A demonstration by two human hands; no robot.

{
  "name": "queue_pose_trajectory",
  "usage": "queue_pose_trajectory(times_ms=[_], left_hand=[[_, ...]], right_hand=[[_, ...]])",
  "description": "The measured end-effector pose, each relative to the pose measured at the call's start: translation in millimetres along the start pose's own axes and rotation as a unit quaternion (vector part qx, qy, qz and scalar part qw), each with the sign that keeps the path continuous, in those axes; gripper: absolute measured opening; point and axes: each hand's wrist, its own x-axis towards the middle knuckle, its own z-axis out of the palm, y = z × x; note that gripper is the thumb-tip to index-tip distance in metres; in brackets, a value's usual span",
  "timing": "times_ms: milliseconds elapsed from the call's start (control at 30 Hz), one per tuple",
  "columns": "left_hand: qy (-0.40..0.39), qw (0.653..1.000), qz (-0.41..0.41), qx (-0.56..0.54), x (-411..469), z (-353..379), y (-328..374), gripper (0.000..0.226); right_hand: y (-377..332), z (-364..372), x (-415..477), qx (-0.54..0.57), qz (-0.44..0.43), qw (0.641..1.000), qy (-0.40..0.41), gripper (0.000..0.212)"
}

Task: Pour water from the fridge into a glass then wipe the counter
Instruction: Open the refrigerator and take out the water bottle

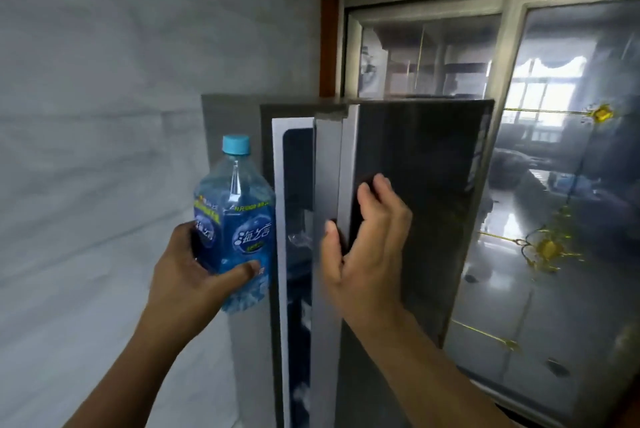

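Standing against the pale wall (104, 81), the fridge (239, 109) has its dark glossy door (422, 185) slightly ajar, a narrow gap showing the dim interior. Right of it is a glass sliding door (554, 185) in a brown frame. The right hand (367, 247) lies flat on the fridge door's edge, fingers (381, 185) spread, clasping nothing. The left hand (194, 275) grips a blue-capped water bottle (239, 219), upright, just left of the gap.
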Motion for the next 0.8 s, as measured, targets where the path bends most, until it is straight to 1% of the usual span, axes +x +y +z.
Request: queue_pose_trajectory(times_ms=[167, 233, 333, 433, 500, 567, 600, 633, 667, 700, 733, 767, 800], left_hand=[[0.0, 1.0, 0.005, -0.008, 19, -23, -15, 0.073], [-0.004, 1.0, 0.004, -0.008, 22, -30, -22, 0.074], [-0.014, 1.0, 0.003, -0.012, 24, -40, -30, 0.075], [-0.029, 0.999, 0.001, -0.027, 24, -48, -38, 0.077], [-0.046, 0.998, -0.002, -0.051, 21, -51, -37, 0.08], [-0.07, 0.994, -0.005, -0.084, 18, -53, -32, 0.086], [-0.084, 0.991, -0.006, -0.102, 15, -53, -29, 0.091], [-0.1, 0.988, -0.006, -0.119, 12, -52, -25, 0.096], [-0.117, 0.984, -0.006, -0.134, 9, -50, -21, 0.101], [-0.137, 0.979, -0.004, -0.149, 4, -46, -17, 0.104], [-0.159, 0.974, 0.0, -0.16, -1, -40, -13, 0.102], [-0.185, 0.968, 0.007, -0.17, -9, -31, -7, 0.097], [-0.21, 0.961, 0.013, -0.179, -18, -21, -1, 0.091]], right_hand=[[-5, 85, 6, -0.084, -0.006, 0.995, -0.045, 0.057], [-5, 114, 9, -0.121, -0.001, 0.992, -0.038, 0.057], [-3, 131, 6, -0.145, 0.008, 0.989, -0.005, 0.057], [-1, 130, 5, -0.145, 0.008, 0.989, -0.01, 0.056], [-5, 121, 8, -0.141, 0.02, 0.989, -0.045, 0.059], [-11, 100, 6, -0.109, 0.052, 0.985, -0.123, 0.061], [-15, 84, 0, -0.071, 0.087, 0.979, -0.171, 0.059], [-21, 66, -8, -0.018, 0.142, 0.966, -0.218, 0.054], [-29, 48, -20, 0.047, 0.219, 0.942, -0.25, 0.047], [-37, 31, -33, 0.115, 0.32, 0.903, -0.262, 0.038], [-45, 15, -47, 0.183, 0.437, 0.843, -0.255, 0.03], [-49, 0, -60, 0.241, 0.544, 0.77, -0.231, 0.026], [-51, -15, -72, 0.296, 0.625, 0.695, -0.2, 0.03]])
